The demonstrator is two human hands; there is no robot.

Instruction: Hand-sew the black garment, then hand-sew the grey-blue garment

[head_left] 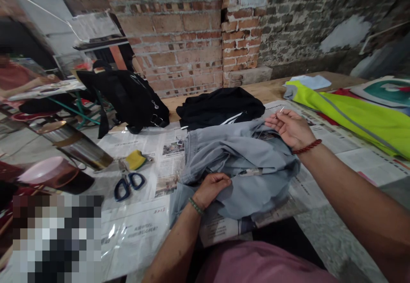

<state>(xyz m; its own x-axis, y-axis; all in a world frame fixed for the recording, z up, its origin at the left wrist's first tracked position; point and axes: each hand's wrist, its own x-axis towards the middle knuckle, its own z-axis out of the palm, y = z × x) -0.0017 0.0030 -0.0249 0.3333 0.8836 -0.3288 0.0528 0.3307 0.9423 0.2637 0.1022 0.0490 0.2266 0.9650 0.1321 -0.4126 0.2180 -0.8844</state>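
A crumpled grey garment (pixel 256 199) lies on the newspaper-covered table in front of me. My left hand (pixel 212 189) is closed on its near fold, thumb against the fingers. Above the garment's far right part, my right hand (pixel 293 130) pinches a thin sewing needle (pixel 282 109) that points up from the fingertips. Any thread on it is too fine to make out. To the left rest blue-handled scissors (pixel 128 185), with a yellow sponge-like block (pixel 136 160) beside their blades.
Behind the garment are a folded black garment (pixel 221 108) and a black bag (pixel 131 97). A steel thermos (pixel 77 144) and a pink-lidded container (pixel 54 174) stand left. At right lie a yellow reflective garment (pixel 349 112) and an iron (pixel 386 91). Another person (pixel 16 78) sits far left.
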